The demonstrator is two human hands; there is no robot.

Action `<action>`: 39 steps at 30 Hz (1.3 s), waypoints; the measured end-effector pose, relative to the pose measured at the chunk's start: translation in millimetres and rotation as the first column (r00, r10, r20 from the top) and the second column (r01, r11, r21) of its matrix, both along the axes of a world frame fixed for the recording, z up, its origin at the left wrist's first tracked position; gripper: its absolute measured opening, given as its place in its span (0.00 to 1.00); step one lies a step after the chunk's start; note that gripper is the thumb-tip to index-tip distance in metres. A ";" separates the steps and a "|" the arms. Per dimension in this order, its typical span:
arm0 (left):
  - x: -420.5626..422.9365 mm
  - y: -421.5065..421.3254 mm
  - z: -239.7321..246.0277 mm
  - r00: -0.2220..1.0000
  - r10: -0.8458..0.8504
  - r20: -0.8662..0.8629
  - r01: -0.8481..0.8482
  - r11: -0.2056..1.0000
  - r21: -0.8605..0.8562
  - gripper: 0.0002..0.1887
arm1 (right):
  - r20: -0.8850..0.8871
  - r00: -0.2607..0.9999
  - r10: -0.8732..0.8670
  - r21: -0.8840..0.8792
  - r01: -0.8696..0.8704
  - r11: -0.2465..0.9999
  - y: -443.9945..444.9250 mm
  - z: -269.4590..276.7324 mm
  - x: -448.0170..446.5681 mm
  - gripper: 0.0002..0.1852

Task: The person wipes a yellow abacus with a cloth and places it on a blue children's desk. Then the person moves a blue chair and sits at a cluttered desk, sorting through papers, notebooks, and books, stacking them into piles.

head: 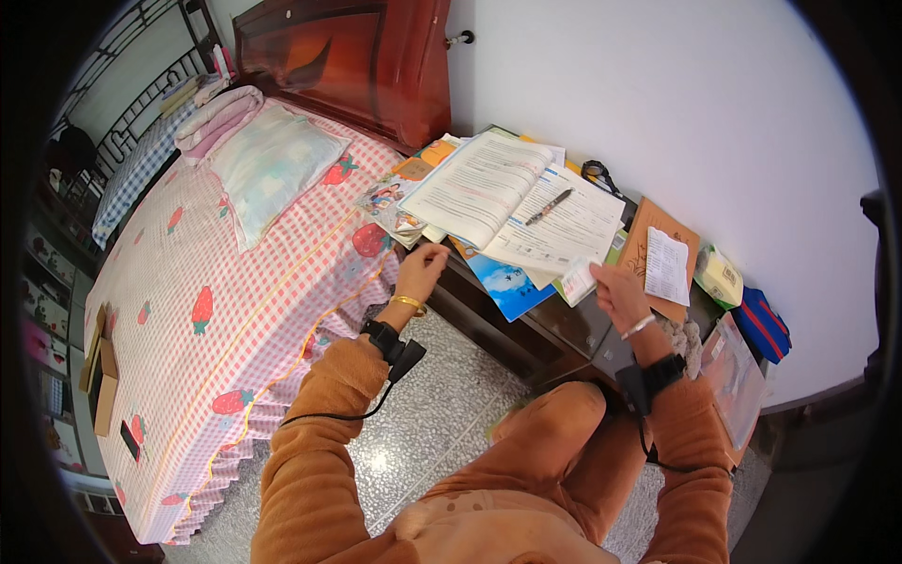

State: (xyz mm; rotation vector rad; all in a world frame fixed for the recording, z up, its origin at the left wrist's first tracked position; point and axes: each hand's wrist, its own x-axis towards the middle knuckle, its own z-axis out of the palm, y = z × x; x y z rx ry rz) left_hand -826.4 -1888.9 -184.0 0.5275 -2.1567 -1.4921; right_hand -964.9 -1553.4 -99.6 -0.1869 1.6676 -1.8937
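Observation:
My right hand (621,299) pinches a small white slip or packet (579,282) with print on it, over the desk's front edge. Behind it an open book (473,190) lies spread, with a patterned pen (548,206) resting on the right-hand page. My left hand (421,273) is above the desk edge beside the bed, fingers curled in, with nothing visible in it. Just beyond that hand are a picture-covered booklet (390,197) and other papers. A blue-covered book (504,282) sticks out from under the open book.
On the desk's right are a brown notebook (638,261) bearing a written paper (666,266), a tissue pack (719,276), a blue pouch (764,326) and a clear plastic folder (733,384). A black strap (599,175) lies behind. The bed (261,296) stands left, holding a pillow (271,176).

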 end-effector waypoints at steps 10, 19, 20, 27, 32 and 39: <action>-3.3 -50.0 10.2 0.965 0.183 0.186 0.026 0.643 -0.765 0.37 | 0.064 0.996 -0.065 0.104 0.058 0.993 36.0 -42.8 10.3 0.09; -30.4 -38.2 7.9 0.977 0.208 0.046 -0.070 0.520 -0.851 0.28 | -0.063 0.996 0.064 0.267 -0.045 0.963 45.4 -61.3 15.8 0.14; -30.0 -36.4 10.9 0.970 0.240 0.044 -0.103 0.567 -0.817 0.29 | -0.069 0.995 0.066 0.301 -0.042 0.953 47.4 -62.3 16.1 0.15; -36.3 -17.5 36.4 0.961 0.265 -0.080 -0.275 0.882 -0.383 0.46 | -0.142 0.985 0.100 0.357 -0.044 0.933 55.6 -65.8 16.6 0.18; -74.3 5.0 35.7 0.962 0.070 -0.266 -0.040 0.993 0.115 0.48 | -0.144 0.983 0.116 0.426 -0.044 0.903 54.1 -64.7 15.3 0.18; -103.3 -23.8 5.4 0.976 0.215 0.030 -0.216 0.952 0.217 0.38 | -0.197 0.975 0.101 0.411 -0.012 0.912 52.8 -63.3 18.6 0.18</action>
